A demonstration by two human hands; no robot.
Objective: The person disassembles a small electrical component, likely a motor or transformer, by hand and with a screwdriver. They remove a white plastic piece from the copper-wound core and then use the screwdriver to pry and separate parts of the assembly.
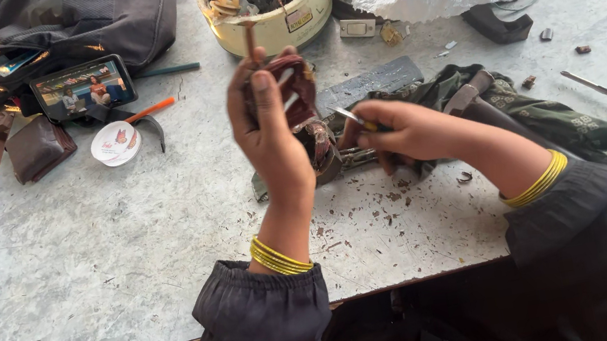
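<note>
Armature [296,97] stands shaft-up, clamped in your left hand [269,131], while your right hand [405,130], just beside it, pinches a small blade [350,116] aimed leftward at its base.

The left hand [268,123] is raised, forearm upright, wrist straight, back of the hand toward the camera; its fingers [245,97] curl closed around what they grip, thumb up along the near side. The right hand [406,131] sits lower, just right of those fingers, forearm reaching in from the right, fingers pinched shut near the thumb tip. Both arms wear dark sleeves.
</note>
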